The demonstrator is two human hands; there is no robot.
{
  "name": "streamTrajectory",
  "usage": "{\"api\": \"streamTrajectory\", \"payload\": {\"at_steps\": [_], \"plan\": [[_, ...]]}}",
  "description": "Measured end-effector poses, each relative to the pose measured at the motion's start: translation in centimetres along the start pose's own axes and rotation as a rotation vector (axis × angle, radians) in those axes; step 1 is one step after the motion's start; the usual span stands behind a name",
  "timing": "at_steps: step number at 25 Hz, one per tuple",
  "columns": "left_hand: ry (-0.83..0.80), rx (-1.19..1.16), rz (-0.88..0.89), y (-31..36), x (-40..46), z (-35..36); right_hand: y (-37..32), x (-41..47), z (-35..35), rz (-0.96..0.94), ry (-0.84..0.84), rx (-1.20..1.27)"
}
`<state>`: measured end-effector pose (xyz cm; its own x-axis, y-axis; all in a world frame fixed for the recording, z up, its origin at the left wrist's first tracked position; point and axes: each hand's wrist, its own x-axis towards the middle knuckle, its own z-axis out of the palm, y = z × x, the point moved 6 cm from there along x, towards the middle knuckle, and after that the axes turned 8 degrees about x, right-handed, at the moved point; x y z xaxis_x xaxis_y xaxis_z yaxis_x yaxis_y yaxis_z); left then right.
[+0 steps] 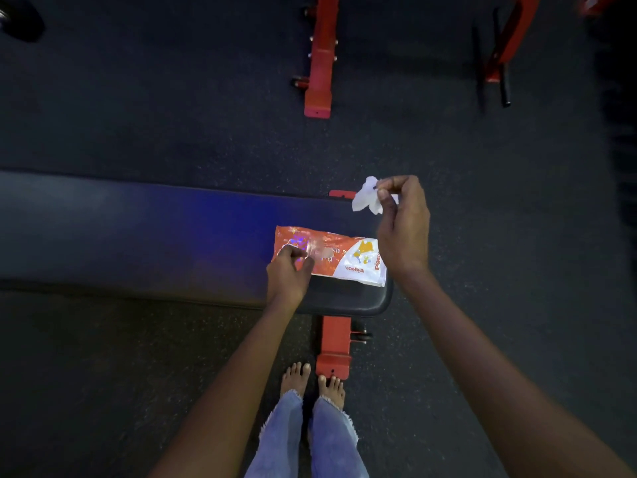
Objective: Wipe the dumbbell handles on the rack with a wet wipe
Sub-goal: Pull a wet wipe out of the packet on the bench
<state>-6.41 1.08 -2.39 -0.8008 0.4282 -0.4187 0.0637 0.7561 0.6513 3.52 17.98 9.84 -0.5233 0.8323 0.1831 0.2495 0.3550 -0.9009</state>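
Observation:
An orange and white pack of wet wipes (339, 257) lies flat on the right end of a dark padded bench (138, 236). My left hand (289, 270) rests on the pack's left part, its fingers curled onto the wrapper. My right hand (401, 225) is raised above the bench's right end and pinches a crumpled white wet wipe (367, 200) between thumb and fingers. No dumbbells or rack are in view.
The bench stands on a red metal foot (333, 353) beside my bare feet (312, 382). Two more red machine frames (320, 60) (510, 39) stand on the dark rubber floor farther ahead. A dark object (20, 19) lies at the top left corner.

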Motion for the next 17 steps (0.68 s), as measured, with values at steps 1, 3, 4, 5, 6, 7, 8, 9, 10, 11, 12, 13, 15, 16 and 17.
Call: {"api": "streamTrajectory", "payload": {"at_steps": [1, 3, 4, 5, 6, 7, 8, 9, 10, 11, 12, 13, 15, 16, 17], "plan": [[-0.009, -0.004, 0.022, 0.7, -0.2, -0.6, -0.5, 0.1, -0.3, 0.012, -0.015, -0.025], [-0.023, -0.004, 0.064, 2.3, -0.6, -2.1, -1.6, 0.5, -1.0, 0.043, -0.027, -0.055], [-0.031, -0.002, 0.095, 3.3, -0.7, -2.9, -2.2, 0.7, -1.5, 0.06, -0.025, -0.059], [-0.038, -0.004, 0.14, 4.6, -0.8, -4.0, -3.1, 1.1, -2.1, 0.064, -0.019, -0.057], [-0.039, 0.0, 0.195, 6.3, -0.8, -5.4, -4.4, 1.7, -3.0, 0.039, -0.01, -0.057], [-0.038, 0.01, 0.246, 8.1, -0.8, -6.8, -5.8, 2.4, -3.8, 0.002, -0.004, -0.067], [-0.037, 0.019, 0.289, 9.8, -0.8, -8.2, -7.2, 3.0, -4.5, -0.031, -0.001, -0.081], [-0.038, 0.02, 0.336, 11.8, -0.8, -9.7, -8.8, 3.8, -5.4, -0.06, 0.005, -0.088], [-0.039, 0.016, 0.377, 13.5, -0.8, -11.1, -10.3, 4.5, -6.1, -0.08, 0.007, -0.093], [-0.034, 0.013, 0.414, 15.1, -0.9, -12.5, -11.9, 5.1, -6.8, -0.104, 0.009, -0.1], [-0.024, 0.011, 0.451, 16.8, -1.1, -13.8, -13.5, 5.8, -7.6, -0.131, 0.012, -0.113], [-0.013, 0.008, 0.485, 18.5, -1.5, -15.0, -15.1, 6.2, -8.3, -0.156, 0.017, -0.126], [-0.005, -0.011, 0.547, 22.1, -2.4, -17.1, -18.3, 7.3, -10.1, -0.192, 0.042, -0.119], [-0.001, -0.017, 0.584, 24.2, -3.0, -18.2, -20.0, 7.9, -11.4, -0.204, 0.065, -0.103], [0.01, -0.021, 0.619, 26.3, -3.5, -19.1, -21.5, 8.4, -12.7, -0.209, 0.088, -0.09]]}}
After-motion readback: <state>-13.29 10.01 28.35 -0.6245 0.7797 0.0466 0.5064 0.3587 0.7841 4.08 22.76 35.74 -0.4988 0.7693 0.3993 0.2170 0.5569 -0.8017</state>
